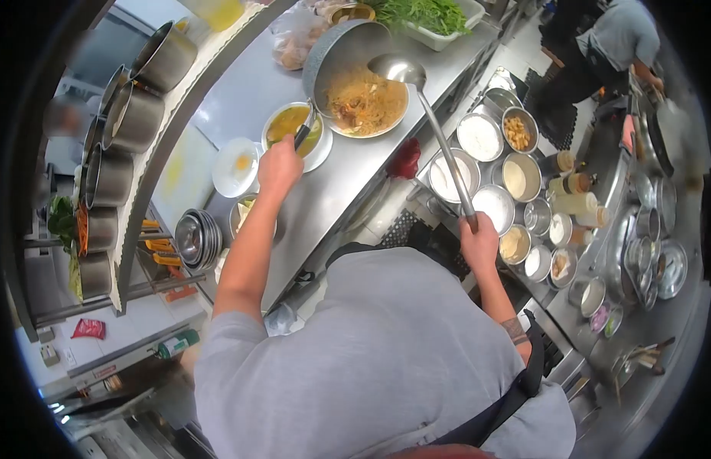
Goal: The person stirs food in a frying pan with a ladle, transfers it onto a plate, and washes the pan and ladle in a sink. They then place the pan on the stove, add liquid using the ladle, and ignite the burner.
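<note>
My left hand [280, 167] is closed around the black handle of a grey speckled pan [342, 46]. The pan is tipped steeply over a white-rimmed dish [402, 121] heaped with orange-brown noodle- or rice-like food [363, 103]. In my right hand [479, 239] is the long handle of a steel ladle [445, 149]; its bowl hovers at the upper right of the food. Under my left hand's fingers sits a bowl of yellow soup [288, 122] on a white plate [319, 157].
A white bowl [234, 170] and stacked metal bowls [198, 241] stand left. Greens fill a white tub [446, 40] at the back. To the right are several metal ingredient containers [480, 136] and bottles [574, 183]. Another person [623, 38] stands upper right. Pots [164, 57] line a shelf.
</note>
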`<state>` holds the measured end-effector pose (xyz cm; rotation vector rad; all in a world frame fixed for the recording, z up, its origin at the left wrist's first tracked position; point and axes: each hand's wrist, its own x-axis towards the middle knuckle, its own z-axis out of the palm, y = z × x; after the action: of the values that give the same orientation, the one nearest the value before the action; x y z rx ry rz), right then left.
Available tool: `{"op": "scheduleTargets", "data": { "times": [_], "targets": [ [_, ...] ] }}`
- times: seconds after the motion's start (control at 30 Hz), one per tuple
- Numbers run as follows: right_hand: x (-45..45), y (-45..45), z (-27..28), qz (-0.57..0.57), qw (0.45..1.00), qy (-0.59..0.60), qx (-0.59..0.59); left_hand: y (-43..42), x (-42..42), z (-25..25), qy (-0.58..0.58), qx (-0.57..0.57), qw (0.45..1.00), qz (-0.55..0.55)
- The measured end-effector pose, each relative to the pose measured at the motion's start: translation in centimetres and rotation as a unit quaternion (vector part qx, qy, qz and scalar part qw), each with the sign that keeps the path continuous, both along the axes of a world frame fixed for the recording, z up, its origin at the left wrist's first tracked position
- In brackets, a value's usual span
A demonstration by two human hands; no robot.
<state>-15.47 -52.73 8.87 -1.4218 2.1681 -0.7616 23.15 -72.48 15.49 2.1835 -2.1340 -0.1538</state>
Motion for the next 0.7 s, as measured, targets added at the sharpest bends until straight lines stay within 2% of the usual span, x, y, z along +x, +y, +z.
{"op": "scheduleTargets", "data": {
  "times": [0.07, 0.13, 0.23, 0.27, 0.33, 0.4, 0.47, 0.6, 0.7],
  "targets": [
    [-1.3, -2.9, -0.5, 0.038, 0.999, 0.001, -0.007, -0.4, 0.3, -0.5, -0.023, -0.009, 1.0, 0.007],
    [-1.7, -5.8, -0.6, 0.098, 0.991, 0.015, -0.09, -0.5, 0.2, -0.5, -0.043, -0.015, 0.999, 0.012],
    [-1.6, -9.5, -1.9, 0.138, 0.981, 0.049, -0.13, -0.7, -0.3, 0.3, -0.062, -0.036, 0.997, 0.023],
    [-1.5, -10.3, -2.3, 0.145, 0.98, 0.049, -0.13, -0.7, -0.4, 0.5, -0.068, -0.051, 0.996, 0.021],
    [-1.0, -11.5, -2.4, 0.169, 0.983, 0.047, -0.054, -0.8, -0.6, 1.1, -0.073, -0.066, 0.995, 0.026],
    [-0.2, -11.3, -2.4, 0.186, 0.98, 0.053, -0.046, -0.9, -1.0, 1.6, -0.067, -0.101, 0.993, 0.0],
    [0.4, -10.1, -2.2, 0.205, 0.979, 0.011, -0.005, -1.5, -1.0, 1.6, -0.071, -0.109, 0.991, 0.006],
    [-1.1, -8.6, -0.3, 0.203, 0.979, 0.003, -0.008, -3.1, -0.1, 2.0, -0.094, -0.126, 0.988, -0.001],
    [-0.7, -10.1, -0.5, 0.186, 0.98, 0.044, -0.059, -3.7, 0.3, 3.1, -0.105, -0.117, 0.988, -0.002]
  ]
}}
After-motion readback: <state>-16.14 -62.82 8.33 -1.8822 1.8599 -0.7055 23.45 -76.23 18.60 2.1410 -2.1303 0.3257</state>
